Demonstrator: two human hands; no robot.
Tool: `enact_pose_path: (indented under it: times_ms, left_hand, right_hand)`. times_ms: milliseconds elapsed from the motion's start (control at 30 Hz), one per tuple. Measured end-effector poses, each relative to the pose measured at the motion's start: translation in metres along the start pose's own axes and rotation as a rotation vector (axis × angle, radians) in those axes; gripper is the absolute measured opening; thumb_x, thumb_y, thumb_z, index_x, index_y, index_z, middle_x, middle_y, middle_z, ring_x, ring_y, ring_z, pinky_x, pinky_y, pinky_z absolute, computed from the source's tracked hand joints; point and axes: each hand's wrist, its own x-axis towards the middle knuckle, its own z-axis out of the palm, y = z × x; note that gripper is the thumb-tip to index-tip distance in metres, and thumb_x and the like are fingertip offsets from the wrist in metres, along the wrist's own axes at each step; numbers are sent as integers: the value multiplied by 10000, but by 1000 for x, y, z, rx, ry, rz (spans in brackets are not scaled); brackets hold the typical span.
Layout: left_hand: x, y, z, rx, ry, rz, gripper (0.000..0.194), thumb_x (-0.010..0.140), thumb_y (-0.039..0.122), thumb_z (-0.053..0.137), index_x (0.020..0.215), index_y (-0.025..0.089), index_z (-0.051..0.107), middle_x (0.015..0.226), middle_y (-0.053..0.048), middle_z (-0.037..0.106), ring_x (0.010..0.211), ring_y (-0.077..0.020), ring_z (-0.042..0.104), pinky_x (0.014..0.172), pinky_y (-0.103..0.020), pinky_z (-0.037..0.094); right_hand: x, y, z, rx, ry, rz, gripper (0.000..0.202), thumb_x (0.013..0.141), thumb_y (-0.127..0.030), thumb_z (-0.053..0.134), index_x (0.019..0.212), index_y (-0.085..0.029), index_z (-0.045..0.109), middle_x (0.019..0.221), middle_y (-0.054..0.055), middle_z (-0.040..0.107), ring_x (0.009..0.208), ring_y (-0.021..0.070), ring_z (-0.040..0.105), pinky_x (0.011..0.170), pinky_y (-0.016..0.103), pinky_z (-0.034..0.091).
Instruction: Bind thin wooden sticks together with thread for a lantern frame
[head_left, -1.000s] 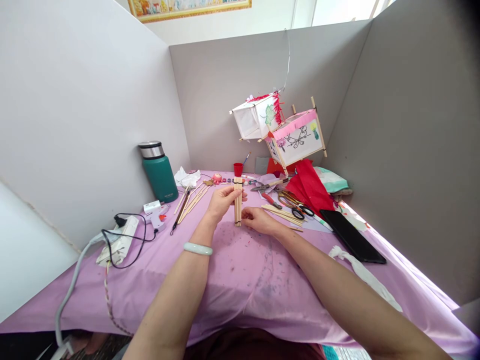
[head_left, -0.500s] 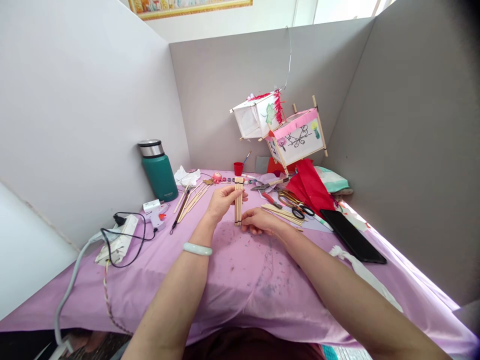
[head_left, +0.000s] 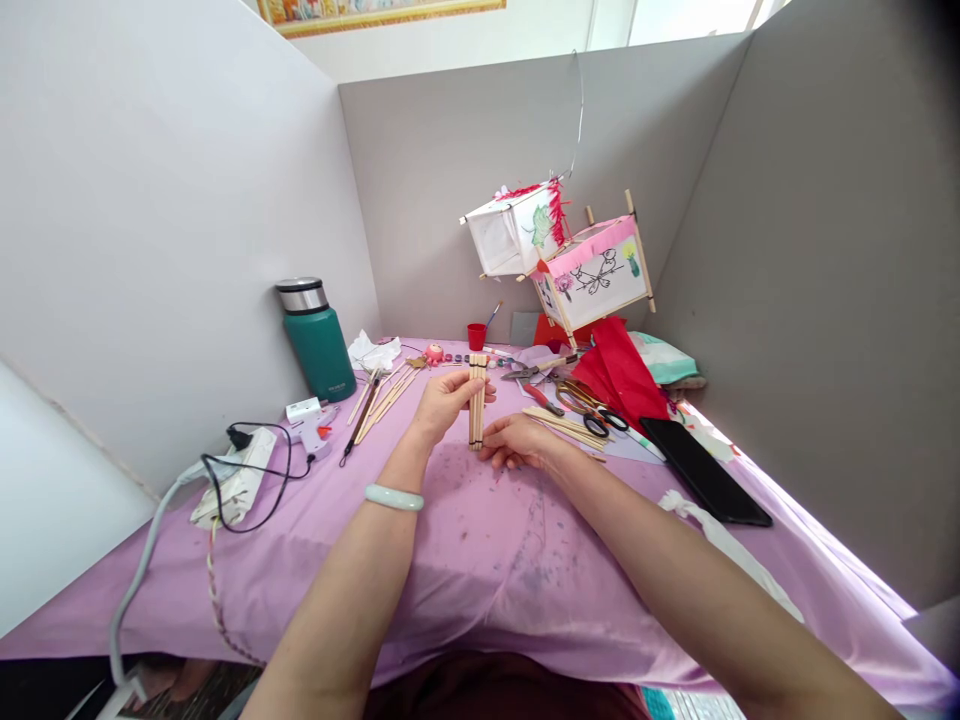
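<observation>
A bundle of wooden sticks (head_left: 476,410), bound with dark bands near its top and bottom, stands upright above the purple cloth. My left hand (head_left: 448,400) grips its upper half between thumb and fingers. At the bundle's lower end is my right hand (head_left: 514,442), its fingers curled and the fingertips against the lower band; what they pinch is too small to make out. Loose sticks (head_left: 574,430) lie beyond my right hand, and more thin sticks (head_left: 386,405) rest to the left of the bundle.
Scissors (head_left: 604,418), red-handled pliers (head_left: 544,400) and a black phone (head_left: 705,470) lie on the right. A green bottle (head_left: 319,345), a glue gun (head_left: 311,432) and a corded power strip (head_left: 240,480) are on the left. Paper lanterns (head_left: 600,275) hang at the back.
My right hand has shifted very slightly at the bundle's lower end. My left hand and the bundle stay in place.
</observation>
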Motion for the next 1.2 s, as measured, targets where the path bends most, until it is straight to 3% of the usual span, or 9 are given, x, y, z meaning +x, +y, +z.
enact_pose_path:
  times_ms: [233, 400, 767, 933, 1200]
  left_hand:
    - [-1, 0, -1, -8, 30, -3, 349, 695, 419, 721, 871, 123, 666, 820, -94, 716, 759, -220, 692, 771, -397, 537]
    - [-1, 2, 0, -16, 58, -10, 347, 684, 414, 728, 860, 121, 666, 823, -94, 718, 755, -214, 691, 758, -376, 540]
    - [0, -4, 5, 19, 74, 16, 329, 708, 405, 709, 890, 135, 666, 849, -87, 721, 766, -211, 690, 743, -364, 551]
    - [0, -5, 6, 20, 69, 18, 323, 704, 400, 710, 878, 132, 668, 837, -87, 720, 753, -210, 690, 733, -359, 552]
    - [-2, 1, 3, 0, 66, 5, 317, 703, 394, 714, 872, 129, 672, 837, -87, 718, 760, -211, 688, 749, -366, 547]
  right_hand:
    - [2, 3, 5, -70, 62, -34, 19, 815, -126, 584, 827, -139, 575, 622, 27, 674, 407, 98, 582, 320, 171, 312]
    - [-1, 7, 5, -82, -24, -127, 53, 803, -144, 622, 836, -144, 581, 668, 18, 681, 435, 100, 607, 317, 164, 322]
    - [-3, -1, 26, -222, 180, -62, 90, 815, -117, 574, 792, -174, 509, 537, -7, 632, 328, 105, 530, 298, 189, 279]
    - [0, -1, 27, -320, 206, -77, 88, 804, -125, 584, 782, -179, 518, 484, -20, 606, 288, 83, 464, 300, 184, 245]
    - [-9, 3, 13, -184, 19, -184, 119, 824, -155, 557, 926, -187, 506, 602, -25, 635, 371, 78, 507, 341, 178, 296]
